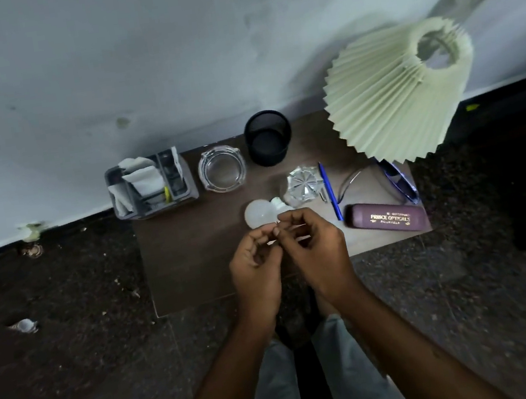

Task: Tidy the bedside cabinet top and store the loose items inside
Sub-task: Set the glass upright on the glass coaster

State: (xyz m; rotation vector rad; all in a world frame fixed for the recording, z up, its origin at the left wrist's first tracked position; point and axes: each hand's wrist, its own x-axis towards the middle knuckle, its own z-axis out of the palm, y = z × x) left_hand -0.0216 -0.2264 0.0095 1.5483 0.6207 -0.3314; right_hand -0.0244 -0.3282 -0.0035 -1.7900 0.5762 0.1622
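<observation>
Both hands' fingers (276, 231) pinch something small and white, too hidden to identify, with the bulb (259, 213) lying just beyond the left hand (255, 264).

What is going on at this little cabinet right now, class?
A person stands over a dark bedside cabinet, both hands together above its front edge. The left hand and right hand pinch something small and pale between the fingertips; what it is cannot be told. A white bulb lies just beyond them. A blue pen, glasses, a maroon glasses case, a glass ashtray, a mesh cup and a grey organiser are out on top.
</observation>
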